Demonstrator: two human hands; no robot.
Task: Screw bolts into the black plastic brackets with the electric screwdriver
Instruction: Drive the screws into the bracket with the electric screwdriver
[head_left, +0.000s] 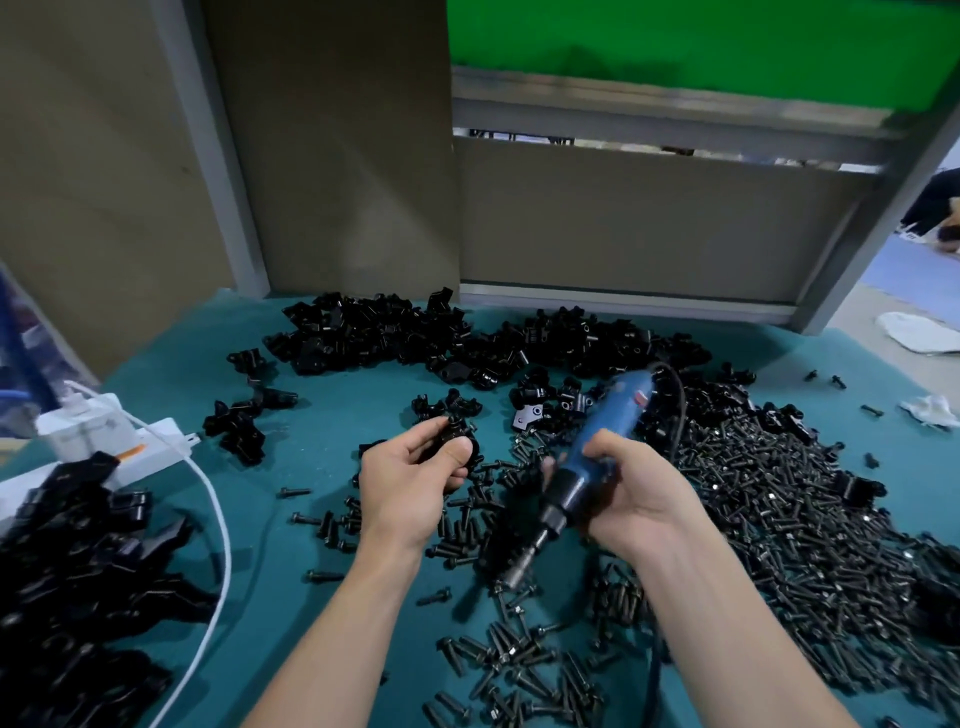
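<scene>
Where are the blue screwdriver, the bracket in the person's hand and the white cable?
screwdriver (615, 415): head view, middle of its blue body.
bracket (451, 430): head view, its exposed black top.
cable (226, 540): head view, the white curve at left.

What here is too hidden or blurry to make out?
Head view:
1. Bracket in the left hand: fingers cover most of it; any bolt in it is unseen.
2. Screwdriver in the right hand: its tip blurs against the loose bolts.
3. Near-left bracket heap: blurred, cut by the frame edge.

Teal-covered table (291, 571), heaps of black brackets (395, 332), loose bolts (769, 499), white power strip (104, 441), perhaps a rag (930, 410)
</scene>
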